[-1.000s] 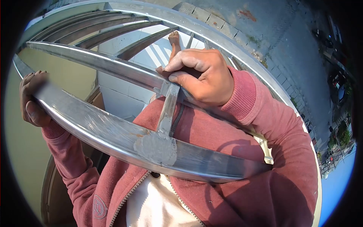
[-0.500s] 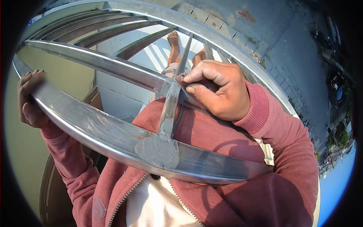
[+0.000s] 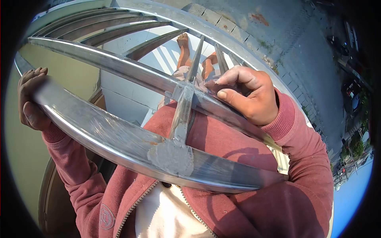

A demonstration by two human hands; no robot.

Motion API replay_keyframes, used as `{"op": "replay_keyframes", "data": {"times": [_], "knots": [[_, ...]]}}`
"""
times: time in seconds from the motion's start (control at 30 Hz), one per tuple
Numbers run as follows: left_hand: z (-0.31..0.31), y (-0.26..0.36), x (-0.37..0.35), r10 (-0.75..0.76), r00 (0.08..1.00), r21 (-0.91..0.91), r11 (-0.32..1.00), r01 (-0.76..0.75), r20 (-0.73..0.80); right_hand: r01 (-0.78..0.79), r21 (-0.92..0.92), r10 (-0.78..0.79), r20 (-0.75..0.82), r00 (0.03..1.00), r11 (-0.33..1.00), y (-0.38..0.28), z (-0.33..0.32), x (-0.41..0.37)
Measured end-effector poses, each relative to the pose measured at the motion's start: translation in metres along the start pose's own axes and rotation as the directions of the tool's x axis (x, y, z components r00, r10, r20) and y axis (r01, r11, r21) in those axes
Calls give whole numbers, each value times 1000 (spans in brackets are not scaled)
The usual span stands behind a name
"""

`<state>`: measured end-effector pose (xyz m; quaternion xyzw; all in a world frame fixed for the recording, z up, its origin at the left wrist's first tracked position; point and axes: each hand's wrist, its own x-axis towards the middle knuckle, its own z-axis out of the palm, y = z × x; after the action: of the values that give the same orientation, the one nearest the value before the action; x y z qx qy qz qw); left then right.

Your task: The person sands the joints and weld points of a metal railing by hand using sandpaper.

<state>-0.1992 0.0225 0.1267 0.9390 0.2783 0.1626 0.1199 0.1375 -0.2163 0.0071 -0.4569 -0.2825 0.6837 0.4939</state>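
Note:
My right hand [image 3: 254, 95] pinches a small reddish-brown piece of sandpaper [image 3: 212, 85] between thumb and forefinger. It is just right of the joint where a short metal post [image 3: 181, 119] meets the lower rail [image 3: 131, 68]. Grey filler [image 3: 185, 90] covers that joint. A wider grey filler patch [image 3: 170, 157] lies where the post meets the broad, scratched top rail [image 3: 107, 126]. My left hand [image 3: 32, 101] is wrapped round the left part of the top rail, its grip partly blurred.
Several upright metal bars [image 3: 154, 43] run from the lower rail to a curved bottom rail. Bare feet [image 3: 183, 41] stand on a white floor [image 3: 123, 85] behind them. Beyond lie paving blocks [image 3: 222, 24] and a grey road [image 3: 295, 51] far below. A yellowish wall [image 3: 71, 65] is at left.
My right hand has moved right with the sandpaper, away from the joint and along the lower rail. The left hand keeps its hold. The view has shifted slightly.

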Motion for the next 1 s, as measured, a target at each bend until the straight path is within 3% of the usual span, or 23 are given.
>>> {"op": "replay_keyframes", "data": {"times": [0.03, 0.1, 0.13, 0.2, 0.3, 0.4, 0.47, 0.6, 0.63, 0.67, 0.73, 0.8, 0.87, 0.93, 1.0], "knots": [[-1, -1, -1, -3, 1000, -21, 1000, 3, 4, 0, 0, 0, -7, 1000, 1000, 1, 2, 3], [0, -2, -1, -6, 1000, -42, 999, 6, 3, 163, -225, -147, 85, 985, 961, 5, 15, 22], [0, -1, -1, -4, 1000, -16, 1000, 4, 4, 105, -203, -96, 49, 994, 973, 5, 28, 37], [-1, 0, 0, 2, 1000, 11, 1000, -2, 8, 169, -266, -146, 103, 984, 949, 1, 35, 53], [-2, -1, -1, -2, 1000, -22, 1000, 2, 25, 134, -168, -121, 87, 989, 977, 5, 17, 26], [2, 4, 0, -28, 1000, -41, 999, 28, 1, 270, -276, -237, 147, 960, 922, 0, 17, 30], [1, 2, 1, 15, 1000, -10, 1000, -16, -12, 190, -235, -172, 95, 981, 953, 3, 35, 52], [-1, 1, 0, 12, 1000, -7, 1000, -12, 11, 202, -123, -191, 98, 977, 972, 5, 26, 38], [0, 2, 0, 17, 1000, -23, 1000, -17, 5, 268, -223, -226, 198, 954, 937, 1, 9, 29], [1, 2, 1, 22, 1000, -37, 999, -22, -4, 245, -181, -221, 140, 965, 952, 5, 11, 24], [3, 4, 1, 18, 1000, -22, 1000, -18, -15, 343, -230, -314, 154, 937, 911, 4, 17, 32], [4, 5, 3, 29, 999, 1, 1000, -29, -35, 269, -204, -249, 117, 961, 941, 6, 36, 55], [2, 1, 1, 28, 999, -4, 1000, -28, -16, 302, -304, -267, 153, 952, 904, 3, 35, 57], [0, -2, 1, 38, 999, -26, 999, -38, -4, 309, -144, -300, 80, 951, 940, 8, 27, 41], [0, -3, 1, 34, 999, -43, 999, -34, 7, 329, -183, -320, 73, 944, 927, 6, 21, 34]]}}
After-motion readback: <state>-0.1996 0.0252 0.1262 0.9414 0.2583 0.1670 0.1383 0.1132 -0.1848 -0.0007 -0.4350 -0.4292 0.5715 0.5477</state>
